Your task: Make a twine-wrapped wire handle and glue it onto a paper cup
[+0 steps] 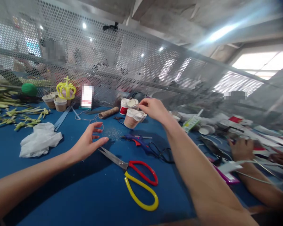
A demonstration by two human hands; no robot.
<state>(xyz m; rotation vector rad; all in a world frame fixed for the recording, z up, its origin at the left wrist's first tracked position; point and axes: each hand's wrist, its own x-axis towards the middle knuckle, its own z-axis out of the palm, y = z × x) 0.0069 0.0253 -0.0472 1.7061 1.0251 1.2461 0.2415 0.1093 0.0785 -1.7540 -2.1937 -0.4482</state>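
Nearest, both forearms enter from the bottom edge, cut off by the frame. Between them the blue worktop (68, 201) lies bare, the widest open room in view. On it rest scissors (134, 175) with one red and one yellow loop, steel blades pointing far-left toward the left hand (88, 142).

That hand hovers low over the worktop, palm down, fingers loosely spread and holding nothing; its fingertips are just beside the blade tips. Left of it sits a crumpled white plastic bag (39, 142), soft and wrinkled, with clear worktop around it.

Farther on, a blue glue gun (138, 140) lies with its black cord (161, 153) curling to the right. Just beyond, the right hand (153, 110) pinches the rim of a paper cup (133, 118), thumb and fingers closed on its white, crumpled top; the cup stands tilted near the worktop's middle, brown below. A red-and-white pot (124, 106) stands touching behind it, and a twine roll (108, 112) lies to the left.

Far left, green stems (21, 117) are strewn beside small cups (54, 102) and a yellow looped crown shape (66, 88). To the right another person's hand (241, 149) rests among crowded, blurred papers and wires, hard to make out. A perforated metal screen (141, 69) closes the far edge; what lies behind it is hazy.
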